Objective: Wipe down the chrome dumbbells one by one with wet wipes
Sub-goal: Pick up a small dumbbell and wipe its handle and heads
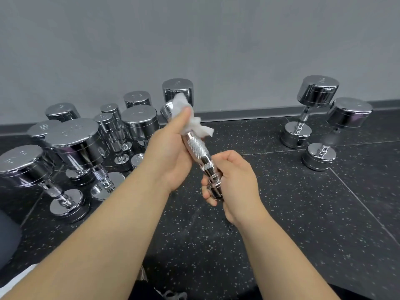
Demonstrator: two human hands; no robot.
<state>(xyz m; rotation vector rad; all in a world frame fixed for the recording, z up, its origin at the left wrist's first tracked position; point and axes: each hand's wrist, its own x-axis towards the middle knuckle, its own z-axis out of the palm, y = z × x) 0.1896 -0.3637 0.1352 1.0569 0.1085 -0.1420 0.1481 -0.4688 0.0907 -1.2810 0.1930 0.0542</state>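
I hold a small chrome dumbbell (195, 148) tilted in the air above the floor, its knurled handle showing between my hands. My right hand (234, 180) grips its lower head. My left hand (173, 152) holds a crumpled white wet wipe (194, 123) against the upper head, thumb pressing on the wipe. The upper head is partly hidden by the wipe and my thumb.
Several chrome dumbbells (75, 146) stand on end in a cluster at the left by the grey wall. Two more dumbbells (311, 109) stand at the right. The floor is black speckled rubber (281, 213). Dark clothing shows at the bottom edge.
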